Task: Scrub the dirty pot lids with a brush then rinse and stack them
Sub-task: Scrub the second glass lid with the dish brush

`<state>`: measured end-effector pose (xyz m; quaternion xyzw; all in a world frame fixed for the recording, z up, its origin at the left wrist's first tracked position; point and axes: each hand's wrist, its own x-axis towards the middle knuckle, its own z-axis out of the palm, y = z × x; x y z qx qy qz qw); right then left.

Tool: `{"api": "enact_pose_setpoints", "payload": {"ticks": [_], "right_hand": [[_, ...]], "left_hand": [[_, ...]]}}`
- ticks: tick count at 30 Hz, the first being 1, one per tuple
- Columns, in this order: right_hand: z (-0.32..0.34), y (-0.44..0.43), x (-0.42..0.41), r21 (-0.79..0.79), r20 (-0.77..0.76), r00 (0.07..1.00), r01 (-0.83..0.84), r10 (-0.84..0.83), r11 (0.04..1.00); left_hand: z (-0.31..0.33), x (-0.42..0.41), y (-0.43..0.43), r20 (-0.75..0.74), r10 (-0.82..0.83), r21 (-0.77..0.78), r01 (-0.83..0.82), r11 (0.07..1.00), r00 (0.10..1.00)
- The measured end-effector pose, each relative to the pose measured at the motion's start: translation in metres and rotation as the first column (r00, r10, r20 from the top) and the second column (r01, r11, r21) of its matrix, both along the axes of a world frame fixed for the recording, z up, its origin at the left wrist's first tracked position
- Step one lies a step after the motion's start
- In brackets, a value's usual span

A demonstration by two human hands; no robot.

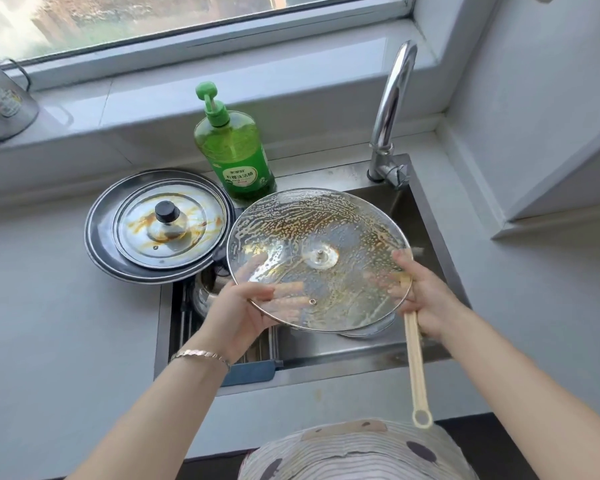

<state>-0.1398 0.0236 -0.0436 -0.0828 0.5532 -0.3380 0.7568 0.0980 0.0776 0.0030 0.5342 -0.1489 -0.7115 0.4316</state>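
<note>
So, soapy glass lid (317, 237): left hand (243, 308) gripped its near rim, right hand (428, 299) clutched brush (415, 358) at opp. rim.

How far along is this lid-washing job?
Nothing looks finished yet. In hand: the glass lid, held over the sink by the left hand, is sudsy, and the right hand grips the brush. Left: rinsing it, since no water runs from the tap, then the stained lid and the larger lid beneath it, then stacking.
</note>
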Motion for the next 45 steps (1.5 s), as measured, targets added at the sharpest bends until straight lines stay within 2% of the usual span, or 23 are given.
{"api": "enact_pose_setpoints", "payload": {"ticks": [3, 5, 6, 7, 9, 10, 13, 14, 15, 17, 20, 22, 23, 25, 27, 29, 32, 35, 39, 40, 41, 43, 45], "right_hand": [[0.009, -0.004, -0.006, -0.037, 0.072, 0.996, 0.045, -0.043, 0.998], [0.009, -0.008, -0.012, -0.061, 0.035, 0.997, 0.076, -0.074, 0.995], [0.01, -0.009, -0.015, -0.081, -0.003, 0.997, 0.08, -0.081, 0.993], [0.012, -0.009, -0.016, -0.106, -0.059, 0.994, 0.087, -0.093, 0.991], [0.016, -0.009, -0.017, -0.173, -0.202, 0.972, 0.09, -0.124, 0.981], [0.018, -0.009, -0.016, -0.2, -0.287, 0.948, 0.083, -0.14, 0.976], [0.02, -0.008, -0.007, -0.232, -0.491, 0.856, 0.05, -0.161, 0.971], [0.023, -0.008, -0.004, -0.229, -0.515, 0.84, 0.059, -0.173, 0.972], [0.026, -0.008, 0.0, -0.229, -0.511, 0.838, 0.083, -0.192, 0.97], [0.034, -0.005, 0.006, -0.208, -0.457, 0.864, 0.127, -0.211, 0.97], [0.046, 0.0, 0.012, -0.23, -0.424, 0.886, 0.093, -0.186, 0.969], [0.054, 0.0, 0.015, -0.284, -0.435, 0.889, 0.016, -0.144, 0.959], [0.059, -0.002, 0.016, -0.311, -0.432, 0.893, -0.012, -0.13, 0.95], [0.067, -0.007, 0.021, -0.352, -0.385, 0.918, -0.051, -0.095, 0.934], [0.067, -0.013, 0.025, -0.355, -0.327, 0.945, -0.1, -0.023, 0.929], [0.06, -0.017, 0.03, -0.335, -0.415, 0.908, -0.217, 0.064, 0.917], [0.047, -0.02, 0.034, -0.386, -0.655, 0.755, -0.372, 0.033, 0.844], [0.051, -0.016, 0.044, -0.471, -0.699, 0.715, -0.461, 0.001, 0.752], [0.06, 0.016, 0.06, -0.482, -0.808, 0.581, -0.75, 0.101, 0.453], [0.06, 0.013, 0.057, -0.475, -0.82, 0.565, -0.757, 0.085, 0.448], [0.056, 0.003, 0.053, -0.47, -0.819, 0.571, -0.721, 0.053, 0.51], [0.053, -0.022, 0.043, -0.441, -0.785, 0.62, -0.559, 0.001, 0.702], [0.057, -0.02, 0.046, -0.451, -0.794, 0.606, -0.554, -0.032, 0.7]], "left_hand": [[0.0, -0.007, -0.003, -0.047, -0.018, 0.027, 0.019, 0.999, 0.999], [-0.008, -0.013, -0.007, -0.053, 0.021, 0.072, -0.017, 0.997, 0.998], [-0.015, -0.015, -0.009, 0.051, 0.026, 0.082, -0.031, 0.996, 0.998], [-0.023, -0.016, -0.01, 0.266, -0.018, 0.064, 0.001, 0.998, 0.964], [-0.034, -0.023, -0.008, 0.706, -0.183, -0.012, 0.27, 0.963, 0.685], [-0.036, -0.03, -0.006, 0.818, -0.223, -0.05, 0.452, 0.891, 0.531], [-0.041, -0.061, -0.003, 0.956, -0.274, 0.064, 0.834, 0.548, 0.106], [-0.046, -0.07, -0.003, 0.984, -0.177, 0.079, 0.875, 0.478, 0.008], [-0.051, -0.078, -0.003, 0.999, -0.036, 0.045, 0.891, 0.451, -0.032], [-0.059, -0.087, -0.003, 0.985, 0.172, -0.089, 0.887, 0.453, 0.011], [-0.061, -0.084, -0.001, 0.909, 0.377, -0.344, 0.835, 0.43, 0.18], [-0.053, -0.076, -0.003, 0.855, 0.419, -0.479, 0.774, 0.414, 0.305], [-0.046, -0.073, -0.005, 0.839, 0.393, -0.533, 0.719, 0.447, 0.377], [-0.028, -0.066, -0.01, 0.809, 0.269, -0.558, 0.538, 0.632, 0.523], [-0.011, -0.062, -0.014, 0.699, 0.125, -0.461, 0.31, 0.832, 0.704], [-0.004, -0.056, -0.016, 0.558, 0.09, -0.379, 0.157, 0.912, 0.825], [0.001, -0.048, -0.013, 0.489, 0.06, -0.295, 0.1, 0.95, 0.87], [0.005, -0.045, -0.011, 0.463, 0.029, -0.234, 0.09, 0.968, 0.886], [0.01, -0.037, -0.011, 0.473, 0.021, -0.246, 0.109, 0.963, 0.881], [0.012, -0.035, -0.011, 0.471, 0.015, -0.245, 0.114, 0.963, 0.882], [0.014, -0.034, -0.011, 0.465, 0.012, -0.241, 0.114, 0.964, 0.885], [0.016, -0.036, -0.01, 0.466, 0.008, -0.24, 0.117, 0.964, 0.885], [0.018, -0.038, -0.01, 0.457, 0.019, -0.251, 0.108, 0.962, 0.889]]}}
